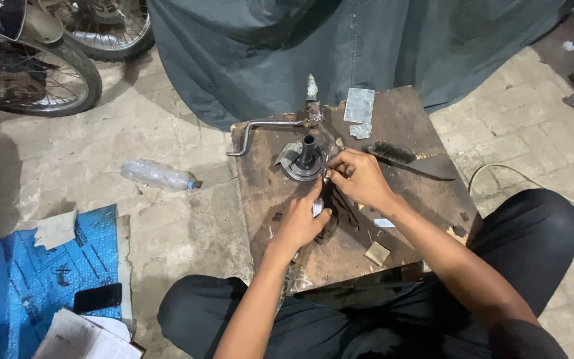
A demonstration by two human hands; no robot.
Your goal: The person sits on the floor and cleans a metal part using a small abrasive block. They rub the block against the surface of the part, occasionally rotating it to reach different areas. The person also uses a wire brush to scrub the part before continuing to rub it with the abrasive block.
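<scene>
Head view: on a worn wooden board (393, 126) across the person's lap, the left hand (300, 223) closes around a small metal tool (318, 206), its tip at a round metal hub (305, 166) with an upright black shaft. The right hand (360, 176) pinches something small beside the hub; what it is cannot be told. A wire brush (406, 158) lies near, right.
</scene>
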